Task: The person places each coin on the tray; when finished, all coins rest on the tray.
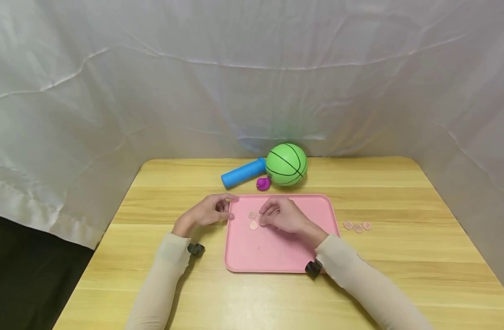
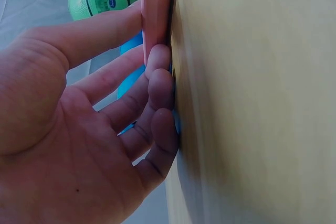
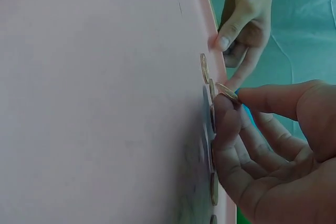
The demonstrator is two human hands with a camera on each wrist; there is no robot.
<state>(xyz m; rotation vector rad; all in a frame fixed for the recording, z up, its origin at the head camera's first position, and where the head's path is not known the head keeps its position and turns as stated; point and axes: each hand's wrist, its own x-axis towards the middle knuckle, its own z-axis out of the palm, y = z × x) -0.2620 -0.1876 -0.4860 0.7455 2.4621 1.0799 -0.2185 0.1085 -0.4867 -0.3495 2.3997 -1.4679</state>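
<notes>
A pink tray [image 1: 276,261] lies on the wooden table. My left hand [image 1: 210,210] holds its left edge, thumb on the rim [image 2: 155,9] and the other fingers curled against the side. Over the tray my right hand [image 1: 287,216] pinches a coin [image 3: 229,93] between thumb and fingertips. Several coins lie on the tray under and beside that hand, among them one coin [image 1: 252,215] and another coin [image 1: 254,225] just left of the fingertips. In the right wrist view they form a line, seen nearly edge-on, and the right fingers hide part of it.
Three more coins [image 1: 358,228] lie on the table right of the tray. Behind the tray are a green ball [image 1: 287,164], a blue cylinder [image 1: 243,173] and a small purple duck [image 1: 263,184]. A pale curtain [image 1: 252,101] hangs along the table's back edge.
</notes>
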